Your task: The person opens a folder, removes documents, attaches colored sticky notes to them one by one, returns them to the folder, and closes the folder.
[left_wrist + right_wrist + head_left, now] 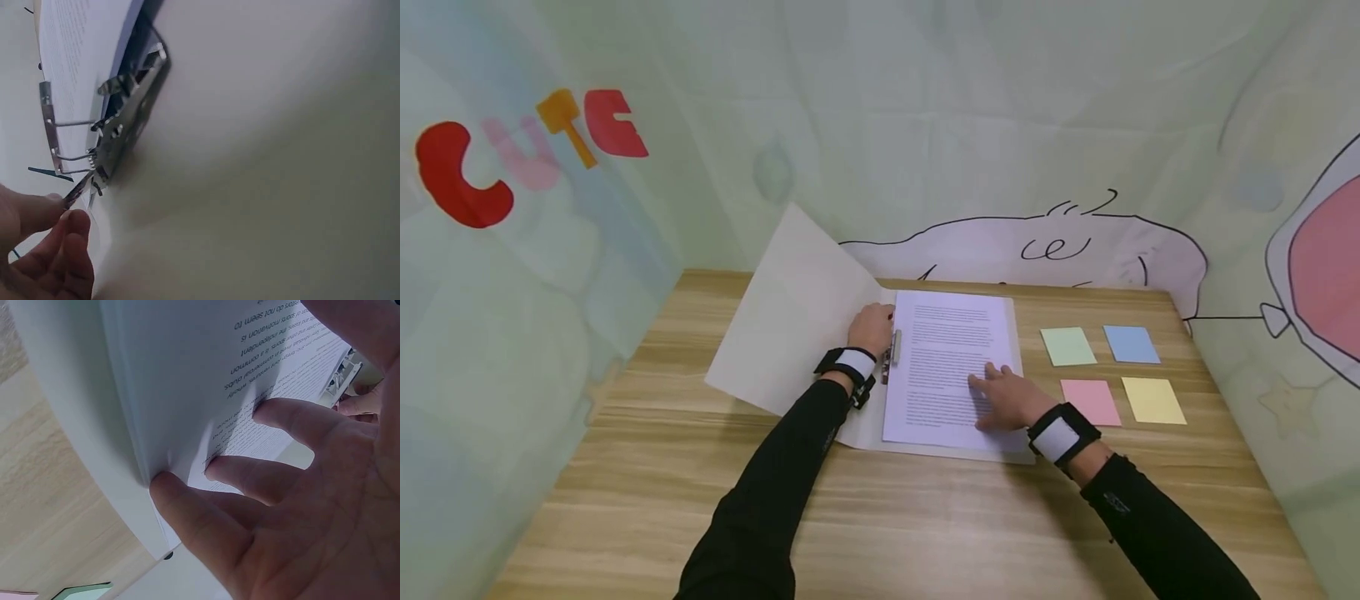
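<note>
Open folder on a wood-grain bench (pixel 925 517), head view. At right of the frame, four square paper notes form two rows: green (pixel 1068 346) and blue (pixel 1131 344) above, pink (pixel 1090 402) and yellow (pixel 1153 401) below. A printed curtain (pixel 865 125) hangs behind. The folder (pixel 797 325) occupies the centre, its cover tilted up on the left; a stack of printed sheets (pixel 936 375) lies on its right-hand side, with a metal clip (pixel 896 348) along the sheets' left edge. The left forearm crosses the cover's lower part, and the right hand (pixel 1011 400) hides some print at the lower right of the page.

Left hand (pixel 871 329): at the upper end of the clip; the left wrist view shows thumb and forefinger pinching a small metal lever (pixel 78 190). Right hand: fingers (pixel 234 472) spread apart, holding nothing, with several tips touching the top sheet near its edge.
</note>
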Demonstrator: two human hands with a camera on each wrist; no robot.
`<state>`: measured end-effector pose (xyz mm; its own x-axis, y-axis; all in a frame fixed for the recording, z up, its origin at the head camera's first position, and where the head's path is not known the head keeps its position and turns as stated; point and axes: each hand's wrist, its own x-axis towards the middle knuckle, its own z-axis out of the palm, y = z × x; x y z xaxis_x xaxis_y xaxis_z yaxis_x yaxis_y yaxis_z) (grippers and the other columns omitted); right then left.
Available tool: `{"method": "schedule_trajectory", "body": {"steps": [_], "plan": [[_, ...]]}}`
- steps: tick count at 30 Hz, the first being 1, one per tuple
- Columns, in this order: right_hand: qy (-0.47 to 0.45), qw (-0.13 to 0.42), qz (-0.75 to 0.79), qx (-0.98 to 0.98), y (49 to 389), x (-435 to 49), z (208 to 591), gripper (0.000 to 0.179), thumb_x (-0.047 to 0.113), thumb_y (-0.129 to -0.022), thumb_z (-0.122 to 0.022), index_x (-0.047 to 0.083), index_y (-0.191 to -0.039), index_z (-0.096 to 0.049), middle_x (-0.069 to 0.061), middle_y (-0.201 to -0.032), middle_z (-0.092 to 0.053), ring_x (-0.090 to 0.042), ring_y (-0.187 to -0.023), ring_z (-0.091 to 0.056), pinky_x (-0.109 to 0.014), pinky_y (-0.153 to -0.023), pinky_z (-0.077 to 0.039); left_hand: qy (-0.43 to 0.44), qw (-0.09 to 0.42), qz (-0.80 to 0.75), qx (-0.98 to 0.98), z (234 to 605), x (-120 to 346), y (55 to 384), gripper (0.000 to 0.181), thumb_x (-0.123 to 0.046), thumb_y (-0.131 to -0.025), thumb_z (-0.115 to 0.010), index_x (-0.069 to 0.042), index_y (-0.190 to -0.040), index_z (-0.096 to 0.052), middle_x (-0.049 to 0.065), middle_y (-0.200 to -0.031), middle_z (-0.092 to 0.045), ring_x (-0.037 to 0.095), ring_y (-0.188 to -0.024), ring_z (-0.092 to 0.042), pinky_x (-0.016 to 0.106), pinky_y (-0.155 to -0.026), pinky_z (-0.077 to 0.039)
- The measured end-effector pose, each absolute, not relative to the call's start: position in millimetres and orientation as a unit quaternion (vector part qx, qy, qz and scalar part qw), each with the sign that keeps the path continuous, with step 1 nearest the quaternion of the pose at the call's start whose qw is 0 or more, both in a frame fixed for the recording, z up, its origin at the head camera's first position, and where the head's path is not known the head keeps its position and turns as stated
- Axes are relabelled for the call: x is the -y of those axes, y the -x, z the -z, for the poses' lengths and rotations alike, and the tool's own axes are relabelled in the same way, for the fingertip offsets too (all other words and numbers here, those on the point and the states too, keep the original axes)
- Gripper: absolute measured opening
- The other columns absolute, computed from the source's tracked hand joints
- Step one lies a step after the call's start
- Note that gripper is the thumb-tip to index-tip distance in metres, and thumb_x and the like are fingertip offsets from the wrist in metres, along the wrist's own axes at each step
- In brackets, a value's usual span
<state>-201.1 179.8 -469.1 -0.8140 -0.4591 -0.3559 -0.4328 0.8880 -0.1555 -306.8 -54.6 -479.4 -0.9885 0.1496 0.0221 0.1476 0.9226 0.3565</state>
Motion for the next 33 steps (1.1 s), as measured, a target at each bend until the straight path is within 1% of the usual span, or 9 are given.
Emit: {"method": "schedule_trajectory", "body": {"steps": [6, 7, 11, 16, 20, 23, 26, 30, 33], "plan": [[0.222, 0.208, 0.044, -0.952, 201, -175, 468, 0.074, 0.037, -0.081, -0.074, 0.006, -0.141, -0.044, -0.029, -0.145, -0.031, -0.051, -0.129, -0.03, -0.059, -0.097, -0.035, -0.071, 0.004, -0.167, -0.983, 480, 57, 308, 0.022, -0.003, -0.095, -0.051, -0.005, -0.105, -0.07, 0.01, -0.104, -0.068, 0.019, -0.08, -0.059, 0.032, -0.07, -0.049], [0.219, 0.211, 0.045, -0.951, 201, -174, 468, 0.074, 0.037, -0.081, -0.074, 0.007, -0.141, -0.043, -0.029, -0.145, -0.03, -0.051, -0.129, -0.029, -0.059, -0.097, -0.034, -0.069, 0.007, -0.165, -0.984, 480, 57, 307, 0.022, -0.003, -0.095, -0.051, -0.005, -0.105, -0.07, 0.01, -0.104, -0.068, 0.019, -0.079, -0.059, 0.032, -0.069, -0.048], [0.213, 0.216, 0.042, -0.952, 202, -173, 468, 0.074, 0.037, -0.081, -0.074, 0.008, -0.142, -0.043, -0.027, -0.146, -0.03, -0.05, -0.131, -0.028, -0.06, -0.098, -0.033, -0.063, 0.018, -0.176, -0.982, 479, 58, 306, 0.024, -0.002, -0.095, -0.05, -0.004, -0.107, -0.07, 0.011, -0.105, -0.068, 0.019, -0.078, -0.058, 0.032, -0.07, -0.048], [0.215, 0.212, 0.036, -0.953, 202, -174, 469, 0.074, 0.037, -0.081, -0.074, 0.007, -0.141, -0.044, -0.028, -0.146, -0.031, -0.049, -0.13, -0.03, -0.06, -0.097, -0.035, -0.071, 0.021, -0.182, -0.981, 479, 58, 303, 0.023, -0.003, -0.096, -0.049, -0.002, -0.109, -0.068, 0.012, -0.106, -0.068, 0.021, -0.083, -0.06, 0.033, -0.074, -0.049], [0.212, 0.214, 0.034, -0.953, 200, -175, 469, 0.074, 0.037, -0.081, -0.074, 0.008, -0.142, -0.043, -0.028, -0.146, -0.03, -0.049, -0.13, -0.03, -0.059, -0.097, -0.035, -0.092, 0.025, -0.158, -0.983, 482, 56, 297, 0.024, -0.007, -0.097, -0.049, 0.003, -0.117, -0.059, 0.017, -0.103, -0.064, 0.025, -0.088, -0.061, 0.035, -0.075, -0.049], [0.209, 0.214, 0.032, -0.954, 200, -176, 469, 0.074, 0.037, -0.081, -0.074, 0.008, -0.141, -0.044, -0.028, -0.146, -0.03, -0.05, -0.13, -0.029, -0.059, -0.097, -0.034, -0.102, 0.031, -0.146, -0.984, 482, 54, 287, 0.035, -0.007, -0.096, -0.049, 0.008, -0.129, -0.047, 0.022, -0.106, -0.058, 0.03, -0.088, -0.06, 0.037, -0.073, -0.049], [0.209, 0.211, 0.032, -0.954, 199, -176, 469, 0.074, 0.037, -0.081, -0.074, 0.008, -0.141, -0.044, -0.028, -0.146, -0.03, -0.05, -0.13, -0.03, -0.059, -0.098, -0.034, -0.103, 0.043, -0.135, -0.984, 480, 52, 272, 0.048, -0.007, -0.095, -0.048, 0.006, -0.139, -0.035, 0.024, -0.113, -0.055, 0.032, -0.091, -0.058, 0.04, -0.071, -0.05], [0.208, 0.21, 0.035, -0.955, 200, -175, 469, 0.074, 0.037, -0.081, -0.074, 0.008, -0.142, -0.043, -0.028, -0.146, -0.03, -0.05, -0.13, -0.03, -0.058, -0.098, -0.034, -0.117, 0.064, -0.12, -0.984, 475, 51, 246, 0.049, -0.014, -0.098, -0.045, -0.002, -0.144, -0.035, 0.021, -0.12, -0.053, 0.031, -0.097, -0.057, 0.041, -0.069, -0.051], [0.204, 0.212, 0.033, -0.955, 199, -176, 469, 0.074, 0.037, -0.081, -0.074, 0.008, -0.142, -0.043, -0.027, -0.146, -0.03, -0.049, -0.13, -0.03, -0.058, -0.098, -0.034, -0.156, 0.066, -0.126, -0.977, 471, 52, 223, 0.042, -0.018, -0.098, -0.047, -0.003, -0.138, -0.045, 0.019, -0.116, -0.056, 0.029, -0.093, -0.059, 0.039, -0.066, -0.051]]}}
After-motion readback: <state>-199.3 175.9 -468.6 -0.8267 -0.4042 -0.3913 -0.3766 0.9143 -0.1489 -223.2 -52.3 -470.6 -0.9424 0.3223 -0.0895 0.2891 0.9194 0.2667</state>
